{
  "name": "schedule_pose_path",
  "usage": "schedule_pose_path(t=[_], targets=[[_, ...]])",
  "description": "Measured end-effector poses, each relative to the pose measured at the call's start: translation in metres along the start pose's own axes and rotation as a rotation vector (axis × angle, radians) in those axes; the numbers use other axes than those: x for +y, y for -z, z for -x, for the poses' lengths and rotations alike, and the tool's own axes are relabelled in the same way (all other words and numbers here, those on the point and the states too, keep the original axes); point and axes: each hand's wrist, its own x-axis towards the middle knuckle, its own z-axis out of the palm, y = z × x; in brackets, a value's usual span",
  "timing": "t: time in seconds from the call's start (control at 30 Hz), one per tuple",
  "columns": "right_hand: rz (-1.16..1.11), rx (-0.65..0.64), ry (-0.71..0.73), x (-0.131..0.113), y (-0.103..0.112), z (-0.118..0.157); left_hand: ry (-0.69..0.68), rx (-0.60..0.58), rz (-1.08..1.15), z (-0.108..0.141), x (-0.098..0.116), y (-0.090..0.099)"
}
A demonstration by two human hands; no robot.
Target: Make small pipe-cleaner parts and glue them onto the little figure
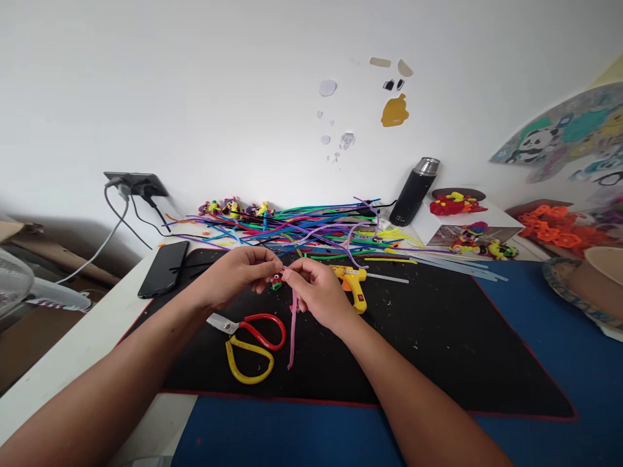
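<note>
My left hand and my right hand meet fingertip to fingertip over the black mat, both closed in a pinch. Between them hangs a small red and green craft figure with tiny eyes, partly covered by the fingers. A pink pipe cleaner passes through the right fingers, its long end dangling toward the mat. Below the left hand lie scissors with one red and one yellow handle. Just behind the right hand rests a yellow hot glue gun, partly hidden, with a glue stick in its rear.
Many coloured pipe cleaners lie along the wall. A phone is at the mat's left. At the back right stand a black thermos and a white box bearing craft figures. A straw hat sits far right; a fan far left.
</note>
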Motion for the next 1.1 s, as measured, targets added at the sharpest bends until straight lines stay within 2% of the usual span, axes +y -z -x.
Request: schedule_pose_path(t=[0.17, 0.43, 0.7, 0.83, 1.1], targets=[[0.278, 0.063, 0.129, 0.004, 0.0, 0.002, -0.002, 0.018, -0.035, 0.0, -0.001, -0.001], [0.537, 0.122, 0.176, -0.005, -0.003, 0.008, 0.05, 0.025, -0.018, -0.001, -0.006, -0.006], [0.464, 0.199, 0.21, 0.0, -0.002, 0.005, 0.144, 0.005, 0.213, -0.004, -0.01, -0.012], [0.454, 0.165, 0.181, 0.003, 0.0, 0.003, 0.118, 0.046, 0.204, -0.004, -0.011, -0.01], [0.462, 0.211, 0.232, 0.003, 0.0, 0.002, 0.089, 0.072, 0.15, -0.005, -0.012, -0.009]])
